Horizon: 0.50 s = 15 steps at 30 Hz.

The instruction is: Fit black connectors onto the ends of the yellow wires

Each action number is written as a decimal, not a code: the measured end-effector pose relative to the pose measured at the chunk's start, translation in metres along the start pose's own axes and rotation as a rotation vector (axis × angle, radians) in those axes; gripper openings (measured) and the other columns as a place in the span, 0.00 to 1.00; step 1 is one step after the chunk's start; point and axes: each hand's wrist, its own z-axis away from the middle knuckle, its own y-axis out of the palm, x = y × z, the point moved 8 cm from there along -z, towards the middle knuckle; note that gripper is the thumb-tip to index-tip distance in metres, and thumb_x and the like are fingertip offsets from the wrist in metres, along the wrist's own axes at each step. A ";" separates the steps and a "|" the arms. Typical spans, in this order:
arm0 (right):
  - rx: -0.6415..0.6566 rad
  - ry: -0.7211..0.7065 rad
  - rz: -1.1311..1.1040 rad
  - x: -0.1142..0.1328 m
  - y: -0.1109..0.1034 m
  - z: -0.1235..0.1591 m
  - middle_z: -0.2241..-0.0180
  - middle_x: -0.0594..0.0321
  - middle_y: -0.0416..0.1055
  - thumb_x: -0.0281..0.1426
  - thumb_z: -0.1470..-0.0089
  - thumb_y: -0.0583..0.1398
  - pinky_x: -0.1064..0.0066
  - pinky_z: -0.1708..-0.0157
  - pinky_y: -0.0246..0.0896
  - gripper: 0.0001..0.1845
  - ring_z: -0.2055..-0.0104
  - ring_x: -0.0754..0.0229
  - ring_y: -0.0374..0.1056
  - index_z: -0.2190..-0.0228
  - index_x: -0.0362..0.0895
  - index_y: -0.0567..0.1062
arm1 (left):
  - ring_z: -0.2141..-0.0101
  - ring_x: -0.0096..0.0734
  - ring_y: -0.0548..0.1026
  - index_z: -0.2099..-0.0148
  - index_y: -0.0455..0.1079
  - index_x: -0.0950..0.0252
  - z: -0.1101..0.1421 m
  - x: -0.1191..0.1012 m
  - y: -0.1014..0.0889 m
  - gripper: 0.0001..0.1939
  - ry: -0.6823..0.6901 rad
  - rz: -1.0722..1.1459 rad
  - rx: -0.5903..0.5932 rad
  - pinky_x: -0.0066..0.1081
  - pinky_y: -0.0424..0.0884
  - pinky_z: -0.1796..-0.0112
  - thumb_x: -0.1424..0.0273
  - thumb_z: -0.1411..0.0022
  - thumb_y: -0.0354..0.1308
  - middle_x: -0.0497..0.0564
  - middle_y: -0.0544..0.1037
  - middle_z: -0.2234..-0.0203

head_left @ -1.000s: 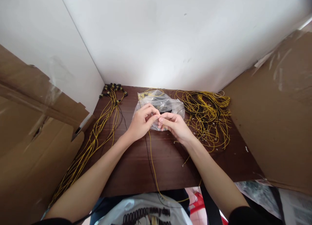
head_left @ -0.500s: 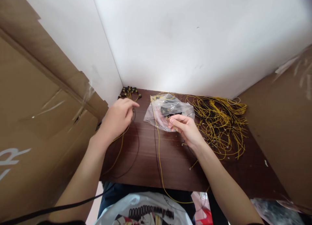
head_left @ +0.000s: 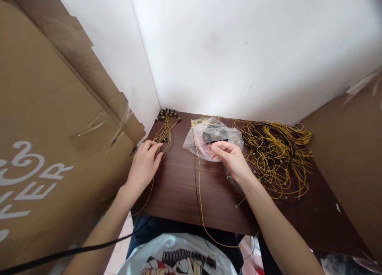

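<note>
My left hand (head_left: 144, 166) lies flat, fingers stretched, on a bundle of yellow wires with black connectors (head_left: 165, 126) along the left edge of the dark wooden table (head_left: 182, 195). My right hand (head_left: 231, 157) is pinched closed at the clear plastic bag (head_left: 209, 136) of small black parts, holding something small I cannot make out. A single yellow wire (head_left: 199, 191) runs from the bag toward me and off the table's front edge.
A tangled heap of yellow wires (head_left: 276, 153) fills the table's right rear. Cardboard panels stand at the left (head_left: 56, 148) and the right (head_left: 352, 148). White walls close the back corner. A black cable (head_left: 74, 251) crosses my lap.
My hands were together over the bag; the left hand has moved away to the left wire bundle and lowered onto it. The right hand stays at the bag. My view turned left.
</note>
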 end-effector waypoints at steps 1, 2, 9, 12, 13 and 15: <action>0.001 0.001 0.000 0.000 0.000 0.000 0.78 0.64 0.73 0.36 0.58 0.66 0.73 0.73 0.60 0.10 0.75 0.66 0.66 0.73 0.42 0.77 | 0.61 0.38 0.71 0.50 0.67 0.69 -0.009 0.005 0.007 0.16 -0.042 -0.025 0.044 0.38 0.69 0.57 0.68 0.37 0.48 0.56 0.71 0.61; 0.000 0.000 -0.002 0.000 0.000 -0.001 0.78 0.64 0.73 0.36 0.58 0.67 0.73 0.73 0.60 0.10 0.75 0.66 0.66 0.74 0.42 0.77 | 0.63 0.39 0.72 0.49 0.66 0.70 -0.017 0.009 0.013 0.17 -0.078 -0.060 0.088 0.37 0.70 0.59 0.68 0.38 0.49 0.56 0.71 0.61; -0.010 -0.003 -0.022 0.002 -0.001 -0.003 0.79 0.64 0.72 0.37 0.59 0.67 0.73 0.73 0.59 0.11 0.76 0.65 0.65 0.74 0.42 0.77 | 0.61 0.45 0.74 0.55 0.70 0.66 -0.057 0.016 0.033 0.14 -0.184 -0.288 0.250 0.38 0.70 0.63 0.69 0.38 0.48 0.57 0.72 0.62; -0.013 0.002 -0.019 0.004 -0.001 -0.002 0.79 0.64 0.72 0.37 0.59 0.67 0.72 0.73 0.59 0.12 0.75 0.65 0.65 0.74 0.42 0.76 | 0.61 0.47 0.73 0.57 0.72 0.62 -0.061 0.012 0.018 0.13 -0.222 -0.289 0.207 0.38 0.70 0.66 0.66 0.39 0.48 0.56 0.72 0.62; -0.011 0.002 -0.018 0.005 0.000 -0.002 0.79 0.64 0.72 0.37 0.59 0.67 0.72 0.73 0.59 0.12 0.75 0.65 0.65 0.74 0.42 0.76 | 0.61 0.47 0.73 0.57 0.72 0.60 -0.062 0.010 0.010 0.13 -0.227 -0.279 0.181 0.38 0.70 0.67 0.65 0.39 0.48 0.56 0.72 0.62; -0.002 0.000 -0.015 0.007 0.001 -0.001 0.79 0.64 0.72 0.38 0.59 0.66 0.72 0.73 0.59 0.12 0.75 0.65 0.65 0.74 0.42 0.76 | 0.62 0.46 0.73 0.56 0.73 0.58 -0.068 0.004 -0.006 0.14 -0.214 -0.248 0.131 0.38 0.70 0.67 0.64 0.40 0.49 0.54 0.73 0.63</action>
